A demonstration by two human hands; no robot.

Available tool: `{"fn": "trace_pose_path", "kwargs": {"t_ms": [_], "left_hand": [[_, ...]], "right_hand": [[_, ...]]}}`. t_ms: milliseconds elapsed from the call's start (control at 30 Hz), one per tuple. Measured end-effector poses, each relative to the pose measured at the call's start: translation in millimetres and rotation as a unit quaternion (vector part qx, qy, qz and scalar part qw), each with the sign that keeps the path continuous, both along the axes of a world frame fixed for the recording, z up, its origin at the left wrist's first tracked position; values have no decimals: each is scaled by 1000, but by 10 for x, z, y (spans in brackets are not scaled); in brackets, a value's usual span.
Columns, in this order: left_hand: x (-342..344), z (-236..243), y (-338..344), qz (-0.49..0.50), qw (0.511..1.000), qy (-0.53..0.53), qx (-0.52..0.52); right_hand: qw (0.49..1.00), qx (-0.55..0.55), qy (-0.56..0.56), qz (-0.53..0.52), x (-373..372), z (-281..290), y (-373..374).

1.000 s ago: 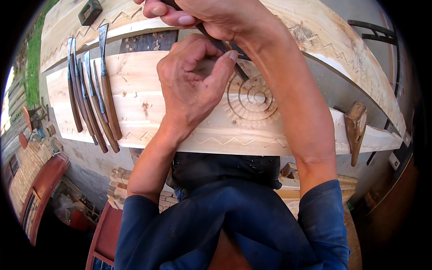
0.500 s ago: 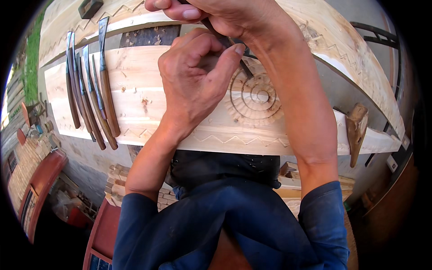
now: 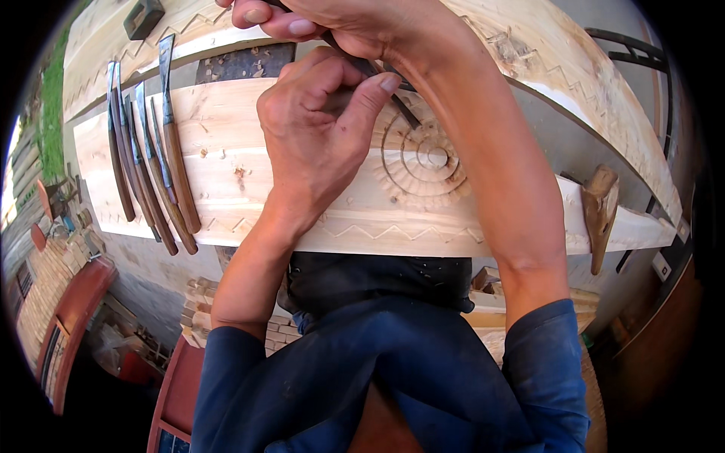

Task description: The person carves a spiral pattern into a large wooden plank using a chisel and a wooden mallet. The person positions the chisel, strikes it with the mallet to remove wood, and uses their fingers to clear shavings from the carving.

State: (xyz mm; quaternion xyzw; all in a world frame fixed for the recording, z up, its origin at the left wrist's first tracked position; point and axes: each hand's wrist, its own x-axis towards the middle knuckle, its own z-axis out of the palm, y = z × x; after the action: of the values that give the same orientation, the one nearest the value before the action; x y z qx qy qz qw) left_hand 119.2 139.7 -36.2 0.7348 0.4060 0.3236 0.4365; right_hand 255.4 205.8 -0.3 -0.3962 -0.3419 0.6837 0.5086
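Note:
A round spiral carving [image 3: 432, 157] with scalloped edges is cut into a pale wooden board [image 3: 226, 136]. The dark metal shaft of a carving chisel [image 3: 408, 113] slants down to the upper part of this carving, its tip at the grooves. My left hand [image 3: 321, 121] is closed round the shaft low down, thumb pressed along it. Farther up, my right hand [image 3: 332, 26] grips the same chisel near its upper end, the fingers curled and partly cut off by the top edge. My right forearm covers the carving's right side.
Several chisels [image 3: 155, 143] with wooden handles lie side by side at the board's left. A wooden mallet-like tool [image 3: 600, 211] rests at its right end. A second carved board [image 3: 581, 83] lies beyond, with a dark block [image 3: 143, 19] on it. Wood shavings [image 3: 240, 175] dot the surface.
Both hands and the chisel have shifted slightly left in the picture. The chisel tip remains at the carving's upper part, with both hands still holding on.

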Motion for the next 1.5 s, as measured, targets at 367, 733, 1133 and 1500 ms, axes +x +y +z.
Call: {"fn": "trace_pose_path", "kwargs": {"t_ms": [367,733,1133,1500], "left_hand": [[-12,-32,22,-7,999,17,28],[-15,-69,44,-21,999,8,46],[0,-68,44,-53,994,38,91],[62,-56,33,-59,996,11,60]], "right_hand": [[999,-2,-33,-11,-24,-9,-11],[999,-21,-34,-17,-1,-78,-20],[997,-31,-64,-29,59,-36,-107],[994,39,15,-99,193,-72,-70]]}}
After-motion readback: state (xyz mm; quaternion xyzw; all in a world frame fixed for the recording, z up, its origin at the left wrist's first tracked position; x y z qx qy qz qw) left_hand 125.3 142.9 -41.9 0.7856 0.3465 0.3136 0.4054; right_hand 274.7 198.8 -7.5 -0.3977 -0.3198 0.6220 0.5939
